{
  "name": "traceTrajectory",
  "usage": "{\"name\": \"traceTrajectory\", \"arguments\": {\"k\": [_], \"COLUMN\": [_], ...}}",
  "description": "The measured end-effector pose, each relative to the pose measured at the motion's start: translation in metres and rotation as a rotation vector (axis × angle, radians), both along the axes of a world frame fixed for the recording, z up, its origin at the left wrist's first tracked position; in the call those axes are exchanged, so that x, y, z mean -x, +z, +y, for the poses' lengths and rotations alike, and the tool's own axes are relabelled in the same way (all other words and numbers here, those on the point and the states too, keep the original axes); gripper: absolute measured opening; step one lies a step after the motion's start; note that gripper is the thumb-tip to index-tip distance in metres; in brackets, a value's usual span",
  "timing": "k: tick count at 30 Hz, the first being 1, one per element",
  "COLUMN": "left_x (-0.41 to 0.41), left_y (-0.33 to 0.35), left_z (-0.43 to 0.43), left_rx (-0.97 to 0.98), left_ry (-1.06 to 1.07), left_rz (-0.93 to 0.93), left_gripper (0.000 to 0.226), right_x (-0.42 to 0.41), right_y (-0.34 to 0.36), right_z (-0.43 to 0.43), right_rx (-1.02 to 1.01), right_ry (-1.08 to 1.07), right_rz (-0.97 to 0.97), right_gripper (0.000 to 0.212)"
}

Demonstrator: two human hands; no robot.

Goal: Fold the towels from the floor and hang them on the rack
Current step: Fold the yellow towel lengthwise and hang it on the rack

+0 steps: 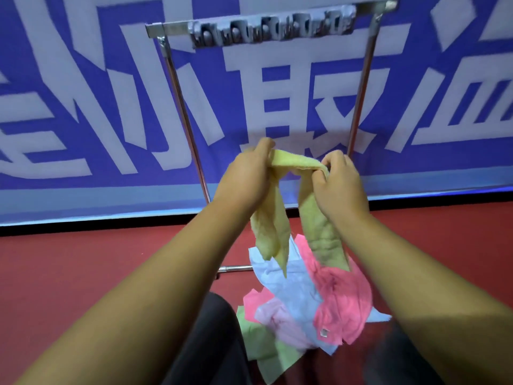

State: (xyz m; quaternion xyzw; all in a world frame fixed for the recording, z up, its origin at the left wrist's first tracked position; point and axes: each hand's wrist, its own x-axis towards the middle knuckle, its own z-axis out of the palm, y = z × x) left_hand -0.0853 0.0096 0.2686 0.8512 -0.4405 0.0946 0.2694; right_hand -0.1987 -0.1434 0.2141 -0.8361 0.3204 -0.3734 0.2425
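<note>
While the left hand (244,173) and right hand (337,180) were both closed in pinches on the top edge of the soft yellow terry towel (297,165), its two crumpled tails hung below them. Uneven tails could skew the fold. Beneath the hands lay a heap of pink, blue and green cloths (311,298); beyond them stood the chrome tubular rack (177,87).

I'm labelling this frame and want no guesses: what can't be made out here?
Head view only:
- Clips on the rack's top bar: motion-blurred, so their count and type are unclear.
- Yellow towel: its corners are hidden inside the left hand and right hand.
- Towel pile: overlapping layers hide how many there are.
- Rack base: mostly covered by the pile and the forearms.
</note>
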Motion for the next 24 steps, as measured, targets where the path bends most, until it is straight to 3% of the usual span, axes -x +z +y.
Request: {"name": "traceTrajectory", "arguments": {"k": [3,5,8,17,24], "left_x": [0.001,-0.001,-0.005,-0.037,-0.067], "left_y": [0.038,0.064,0.086,0.125,0.123], "left_z": [0.014,0.021,0.031,0.067,0.068], "left_rx": [0.090,0.188,0.183,-0.073,-0.148], "left_ry": [0.016,0.082,0.150,0.144,0.144], "left_rz": [-0.048,0.067,0.216,-0.236,-0.387], "left_gripper": [0.041,0.037,0.027,0.011,0.023], "right_x": [0.000,-0.002,-0.009,-0.010,-0.030], "right_y": [0.054,0.086,0.114,0.178,0.203], "right_z": [0.011,0.021,0.032,0.048,0.052], "right_rx": [0.002,0.025,0.111,0.135,0.247], "right_ry": [0.066,0.121,0.171,0.183,0.196], "right_rz": [0.016,0.001,0.210,0.206,0.230], "right_gripper": [0.009,0.013,0.011,0.016,0.017]}}
